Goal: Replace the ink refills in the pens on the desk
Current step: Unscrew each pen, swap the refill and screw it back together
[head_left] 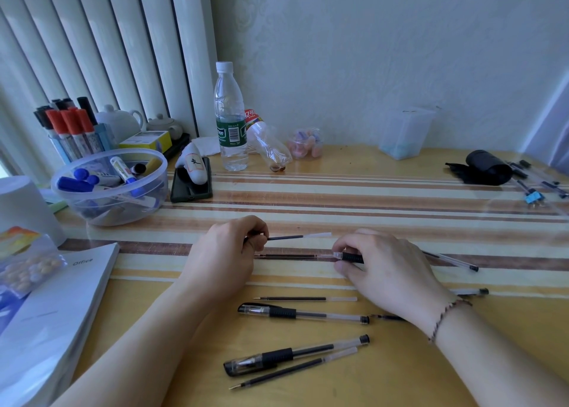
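My left hand (226, 252) pinches one end of a thin black ink refill (295, 237) that points right, its clear tail in the air. My right hand (385, 265) grips a clear pen barrel (351, 256) at its black rubber grip. Another refill (286, 256) sticks out of that barrel toward my left hand. The barrel's rear end (452, 261) shows past my right hand. Nearer me lie two capped pens (301, 313) (292, 354) and two loose refills (308, 299) (292, 371).
A clear bowl of markers (107, 188) and a marker holder (67, 129) stand at the left, beside a phone (191, 188). A water bottle (229, 120) stands at the back. A booklet (52, 320) lies left; pen parts (535, 188) and a black pouch (483, 166) lie far right.
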{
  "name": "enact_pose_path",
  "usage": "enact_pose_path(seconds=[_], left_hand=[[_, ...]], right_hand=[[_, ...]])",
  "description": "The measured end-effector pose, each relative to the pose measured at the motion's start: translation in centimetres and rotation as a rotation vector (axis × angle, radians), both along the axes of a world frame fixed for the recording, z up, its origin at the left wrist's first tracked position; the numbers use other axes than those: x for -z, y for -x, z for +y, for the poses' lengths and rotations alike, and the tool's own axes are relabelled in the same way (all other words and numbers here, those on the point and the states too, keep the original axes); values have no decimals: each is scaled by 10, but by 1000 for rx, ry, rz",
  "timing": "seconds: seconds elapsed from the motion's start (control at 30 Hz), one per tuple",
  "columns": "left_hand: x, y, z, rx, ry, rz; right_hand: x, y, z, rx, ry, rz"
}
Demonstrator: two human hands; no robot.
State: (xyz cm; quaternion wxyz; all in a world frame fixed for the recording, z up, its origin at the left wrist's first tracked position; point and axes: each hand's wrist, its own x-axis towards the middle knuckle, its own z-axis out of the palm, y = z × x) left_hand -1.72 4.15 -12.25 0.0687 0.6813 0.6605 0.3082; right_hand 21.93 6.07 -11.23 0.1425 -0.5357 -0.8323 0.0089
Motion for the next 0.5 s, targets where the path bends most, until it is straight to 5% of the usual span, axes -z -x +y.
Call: enact_pose_path(seconds=[0.5], left_hand=[[-3,-6,-3,59,0,-92]], right_hand=[[-6,-6,2,-86,-76,306]])
